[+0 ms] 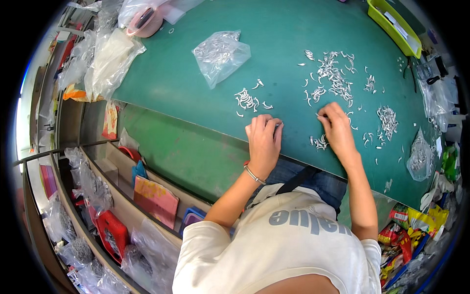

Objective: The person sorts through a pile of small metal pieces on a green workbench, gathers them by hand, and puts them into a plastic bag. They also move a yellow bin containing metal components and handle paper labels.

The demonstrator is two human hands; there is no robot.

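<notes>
My left hand rests near the front edge of a green work table, fingers curled around a small metal piece I can barely see. My right hand pinches a small silver curved part at its fingertips. Several shiny hook-shaped metal parts lie around them: a small cluster just beyond my left hand, a big scattered pile beyond my right hand, another heap to the right, and a few between my hands. A silver bracelet sits on my left wrist.
A clear plastic bag of parts lies on the table at the back. A yellow-green tray stands at the far right corner, and another bag of parts at the right edge. Shelves with bags and red baskets run along my left.
</notes>
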